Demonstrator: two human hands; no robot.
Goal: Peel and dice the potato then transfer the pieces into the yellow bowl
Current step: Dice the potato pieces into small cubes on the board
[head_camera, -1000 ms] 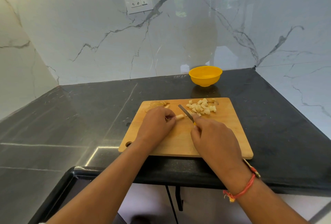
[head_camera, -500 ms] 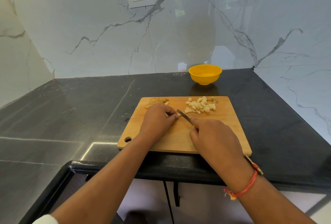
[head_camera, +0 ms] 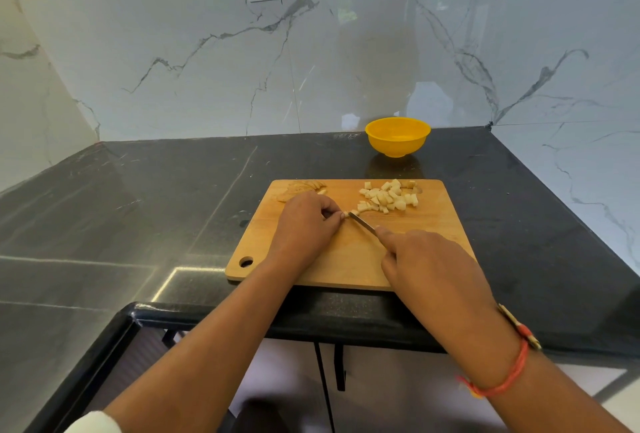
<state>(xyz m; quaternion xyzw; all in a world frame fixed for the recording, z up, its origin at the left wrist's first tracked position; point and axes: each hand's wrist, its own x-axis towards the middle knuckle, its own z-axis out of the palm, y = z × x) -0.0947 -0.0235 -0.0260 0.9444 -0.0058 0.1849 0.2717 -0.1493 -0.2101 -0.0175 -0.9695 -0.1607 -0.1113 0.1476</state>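
Middle of the frame: left hand (head_camera: 306,224) has its fingers curled, pinching the last bit of potato (head_camera: 345,214) down on the wooden board (head_camera: 346,259). Right hand (head_camera: 433,266) is wrapped round the knife (head_camera: 362,222) w/ the index finger stretched along the top of the blade, tip right next to that bit. The pile of cubes (head_camera: 389,197) sits upper right on the board and the peels (head_camera: 301,188) upper left (partly behind the left hand). The yellow bowl (head_camera: 397,136) is on the black counter (head_camera: 173,197) just past the board's far edge, by the wall, apart from the board. Red thread (head_camera: 502,382) on the right wrist, btw.

cutting board (head_camera: 349,259): wood, matt | countertop (head_camera: 156,190): glossy stone | knife blade (head_camera: 362,222): metal
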